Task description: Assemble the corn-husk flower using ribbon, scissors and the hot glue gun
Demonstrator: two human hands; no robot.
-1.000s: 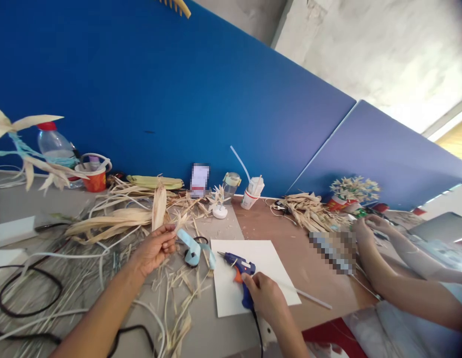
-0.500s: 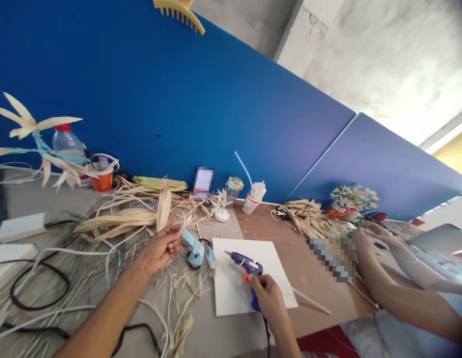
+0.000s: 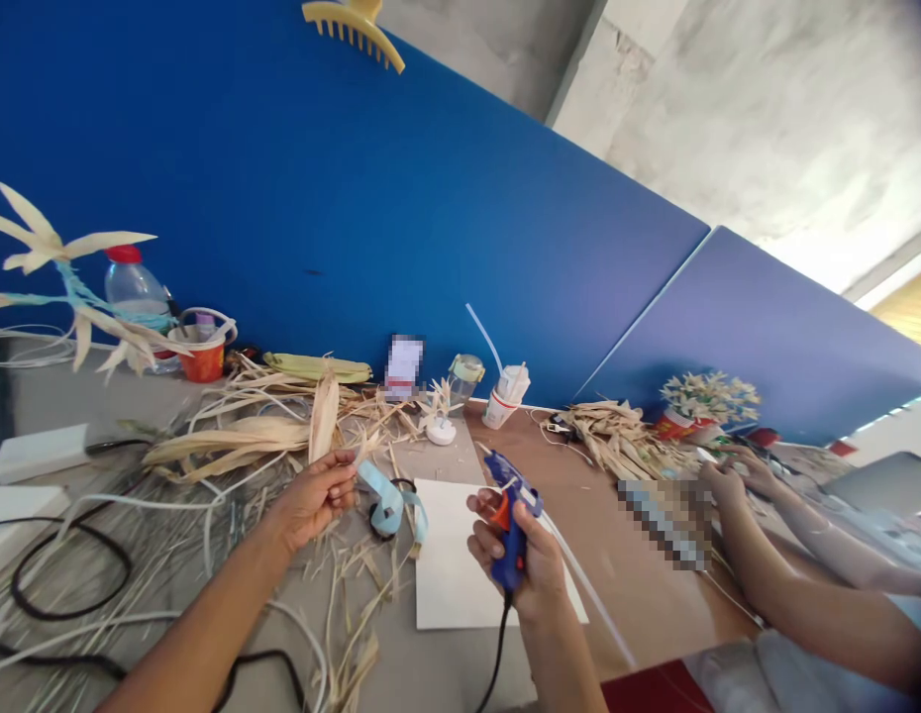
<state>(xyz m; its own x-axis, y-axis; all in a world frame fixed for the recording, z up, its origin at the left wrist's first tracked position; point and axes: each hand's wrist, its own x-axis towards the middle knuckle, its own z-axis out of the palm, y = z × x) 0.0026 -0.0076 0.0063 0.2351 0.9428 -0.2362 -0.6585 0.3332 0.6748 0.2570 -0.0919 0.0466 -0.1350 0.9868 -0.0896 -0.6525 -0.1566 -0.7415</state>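
My right hand [image 3: 539, 560] is wrapped round the handle of a blue glue gun [image 3: 511, 545] with an orange trigger. Its nozzle points up and to the left, and a long clear glue stick [image 3: 579, 574] trails from its back. My left hand [image 3: 319, 495] is closed in a pinch on what looks like a small strip of pale dried corn husk [image 3: 369, 448]. A roll of light blue tape [image 3: 387, 505] lies just right of those fingers. Beneath the glue gun is a white board [image 3: 450, 574].
Dried husks [image 3: 238, 444] and scraps cover the left of the table, with white and black cables among them. At the back stand a paper cup [image 3: 503, 404], a jar [image 3: 466, 381] and a red bucket [image 3: 200, 358]. A co-worker's arms [image 3: 772, 555] reach in from the right.
My right hand has lifted the glue gun off the white board and tilted its nozzle upward, with the glue stick swinging down. My left hand has hardly moved.
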